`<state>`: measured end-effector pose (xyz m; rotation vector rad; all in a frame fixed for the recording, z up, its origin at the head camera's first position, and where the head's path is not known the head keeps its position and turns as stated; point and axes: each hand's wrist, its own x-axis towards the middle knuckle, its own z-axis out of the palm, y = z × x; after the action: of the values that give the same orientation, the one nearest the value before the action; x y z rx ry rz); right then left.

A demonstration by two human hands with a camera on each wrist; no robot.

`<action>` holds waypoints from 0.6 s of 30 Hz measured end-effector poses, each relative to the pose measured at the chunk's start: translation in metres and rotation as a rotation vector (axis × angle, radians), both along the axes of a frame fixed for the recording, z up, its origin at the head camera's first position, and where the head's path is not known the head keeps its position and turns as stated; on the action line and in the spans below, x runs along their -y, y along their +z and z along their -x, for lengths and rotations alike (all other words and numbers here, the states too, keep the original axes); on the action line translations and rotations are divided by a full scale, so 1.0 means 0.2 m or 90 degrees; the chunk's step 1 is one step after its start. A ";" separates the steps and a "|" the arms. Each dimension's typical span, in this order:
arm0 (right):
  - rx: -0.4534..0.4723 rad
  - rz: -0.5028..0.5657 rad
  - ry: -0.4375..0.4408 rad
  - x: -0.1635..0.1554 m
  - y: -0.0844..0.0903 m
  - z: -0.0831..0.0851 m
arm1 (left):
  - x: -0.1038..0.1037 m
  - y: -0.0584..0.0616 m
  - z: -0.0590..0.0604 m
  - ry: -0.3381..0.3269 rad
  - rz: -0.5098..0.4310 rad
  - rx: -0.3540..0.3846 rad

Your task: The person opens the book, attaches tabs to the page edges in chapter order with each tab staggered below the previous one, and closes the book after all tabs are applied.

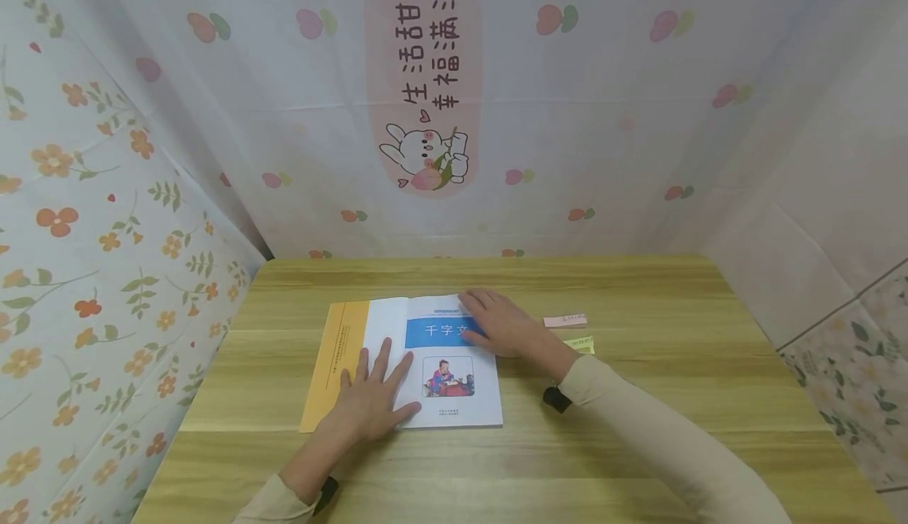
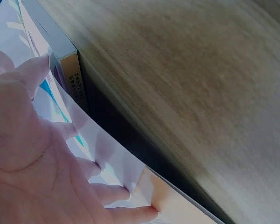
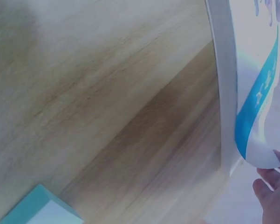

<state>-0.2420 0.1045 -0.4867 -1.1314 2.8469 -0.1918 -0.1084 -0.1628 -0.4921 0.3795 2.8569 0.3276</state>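
Head view: my left hand point(image 1: 370, 406), fingers spread wide, rests on the open 千字文 book point(image 1: 448, 374) on the wood-grain table point(image 1: 440, 477); my right hand point(image 1: 502, 325), fingers loosely extended, touches its upper right corner.

Wood-grain table point(image 1: 681, 414) with 1 open book point(image 1: 414, 382), 1 pink item point(image 1: 565, 321), 1 yellow-green item point(image 1: 582, 344) on top.

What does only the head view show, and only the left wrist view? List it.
Head only: a white rabbit print on pale hanging cloth, and a beige right sleeve. Left wrist only: the creased palm of the left hand, and a narrow orange printed spine. Both: that hand on a white, blue and orange paper book, and the wooden table.
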 end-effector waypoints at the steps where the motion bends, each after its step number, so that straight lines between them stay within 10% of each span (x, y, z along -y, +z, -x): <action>1: 0.001 0.006 0.001 0.00 0.00 0.00 | 0.00 0.00 0.00 -0.001 -0.002 -0.003; 18: 0.024 0.092 0.054 0.06 0.12 -0.05 | 0.00 0.03 0.00 -0.004 0.016 -0.007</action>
<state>-0.2315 0.0925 -0.4632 -1.2581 2.7840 -0.4150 -0.1079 -0.1626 -0.4870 0.3864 2.8679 0.2894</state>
